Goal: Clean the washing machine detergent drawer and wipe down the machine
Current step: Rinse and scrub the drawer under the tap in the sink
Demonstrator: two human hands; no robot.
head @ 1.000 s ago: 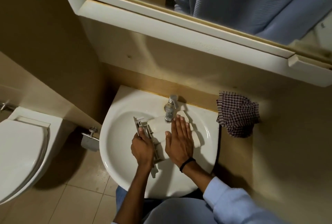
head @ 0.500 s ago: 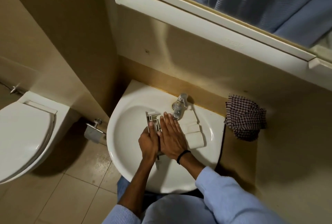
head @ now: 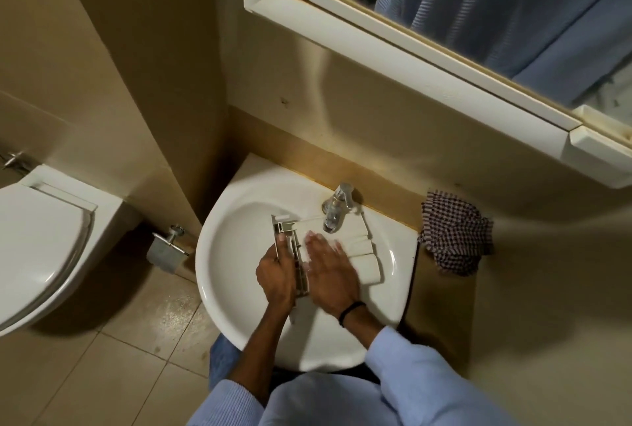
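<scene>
1. Since half a second ago the right hand [head: 332, 275] has drawn a little away from the left hand [head: 275, 275], so that a strip of the drawer's grey edge shows between them.
2. The detergent drawer [head: 359, 249] lies in the sink [head: 219, 256], its far end under the spout of the tap [head: 337, 207] and its white body reaching toward the right side of the bowl.
3. The left hand grips the grey left edge of the drawer, fingers curled round it.
4. The right hand lies flat on top of the white part, fingers straight and slightly spread; the fingertips are blurred.
5. A dark band [head: 352, 311] sits on the right wrist, and both arms wear pale blue sleeves.
6. A checked cloth [head: 455, 232] lies bunched on the ledge just beside the sink's right rim.
7. A toilet [head: 37, 237] with its lid down stands at the left, with a metal paper holder [head: 166, 248] on the wall between it and the sink.
8. A white-framed mirror [head: 427, 59] hangs above the tap.
</scene>
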